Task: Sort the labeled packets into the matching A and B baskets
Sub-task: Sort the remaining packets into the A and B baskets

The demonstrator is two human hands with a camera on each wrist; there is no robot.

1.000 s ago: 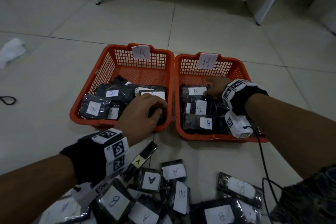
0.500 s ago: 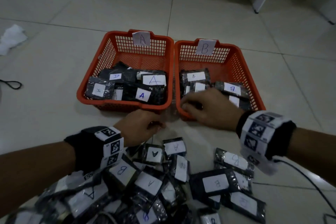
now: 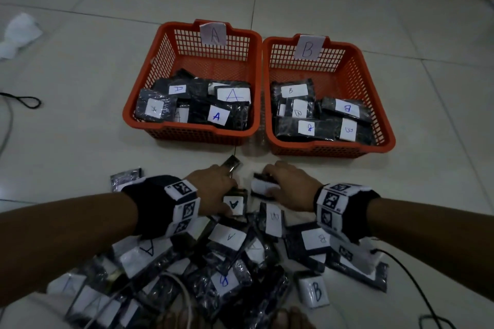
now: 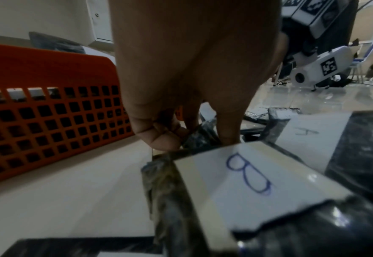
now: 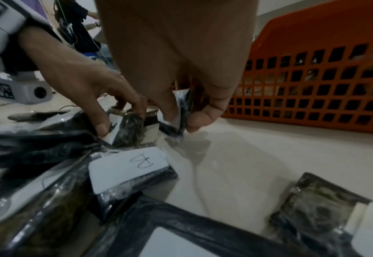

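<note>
Handwritten "A" tag on left basket point(image 3: 213, 35), "B" tag on right basket point(image 3: 307, 47), matching letters on packet labels point(image 3: 217, 115)

Letter on packet point(image 5: 182, 111) pinched by right hand point(image 3: 290, 185) unreadable, label folded edge-on. Left hand point(image 3: 213, 187) covers its packet's point(image 3: 232, 163) label. Pile point(image 3: 187, 275) cut off at bottom edge.

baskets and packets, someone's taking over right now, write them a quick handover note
Left hand: pinching a packet at the pile's far edge, label unreadable.
Right hand: pinching another packet beside it, letter hidden.
A basket holds A-labelled packets; B basket holds B-labelled ones.
Done: several packets in each basket.
Left: the mixed pile on the floor in front of the baskets, plus the two in hand.
</note>
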